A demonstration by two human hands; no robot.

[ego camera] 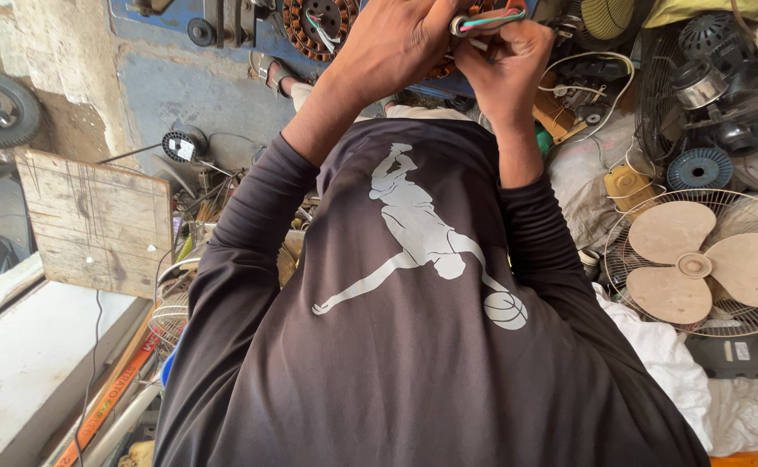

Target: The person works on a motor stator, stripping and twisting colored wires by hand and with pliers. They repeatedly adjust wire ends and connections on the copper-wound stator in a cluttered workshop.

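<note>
Both hands raised at far centre, close together: left hand curled over a bundle of coloured wires, right hand pinching same bundle from below. Copper-wound stator just left of hands. Beige fan blade in wire guard lying at right; wooden board at left.

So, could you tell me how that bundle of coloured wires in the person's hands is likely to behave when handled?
The bundle of coloured wires would probably flop and bend easily: it curves between the left hand and right hand. It looks thin, so likely light. It seems to lead toward the copper-wound motor stator, so pulling may drag that.
</note>
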